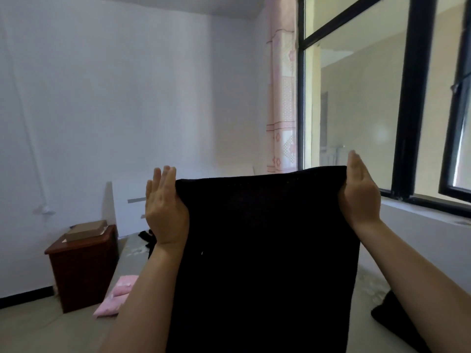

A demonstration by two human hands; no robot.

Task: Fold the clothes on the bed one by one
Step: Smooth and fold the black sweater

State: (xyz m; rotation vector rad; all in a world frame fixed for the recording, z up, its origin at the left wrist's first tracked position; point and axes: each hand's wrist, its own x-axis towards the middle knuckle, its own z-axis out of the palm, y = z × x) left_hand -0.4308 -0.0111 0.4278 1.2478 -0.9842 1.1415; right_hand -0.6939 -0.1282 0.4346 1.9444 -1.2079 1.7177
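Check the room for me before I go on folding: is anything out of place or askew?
A pink garment lies on the floor beside the wooden cabinet, not on the bed. Nothing else stands out.

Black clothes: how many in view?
3, maybe more hidden. One black garment held up by the left hand and right hand; one far on the bed; one at lower right.

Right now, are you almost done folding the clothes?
Not yet. I can't see any finished folded pile. In hand: the left hand and right hand pinch the top corners of a black garment, held up in the air. Left to do: a dark piece of clothing lies on the bed, and another dark item lies farther back.
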